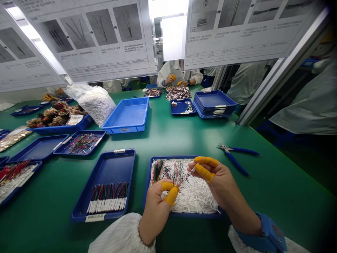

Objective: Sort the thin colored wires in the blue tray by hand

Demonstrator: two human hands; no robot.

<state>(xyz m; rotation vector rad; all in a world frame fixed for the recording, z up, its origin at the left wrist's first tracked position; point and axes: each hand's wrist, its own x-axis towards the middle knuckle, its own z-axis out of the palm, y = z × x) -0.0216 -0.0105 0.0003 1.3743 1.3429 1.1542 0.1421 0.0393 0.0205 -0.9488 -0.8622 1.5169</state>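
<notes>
Both hands are over a blue tray (146,196) filled with short white tubes (195,196); some black, red and green wires (157,170) lie at its far left. My left hand (159,202), in yellow finger cots, pinches a small bundle of thin wires (179,175) that points upward. Held between the yellow-covered thumb and forefinger of my right hand (216,177) is a short white tube (193,169). To the left, a second blue tray (113,167) bears a row of wires with white tubes (107,205) on their near ends.
Blue-handled pliers (237,154) lie at the right. Beyond are a light-blue bin (126,114), stacked blue trays (214,102) and a bag of white tubes (93,102). Instruction sheets (105,42) hang above. Another person (179,75) sits across the table. A metal post (279,70) stands right.
</notes>
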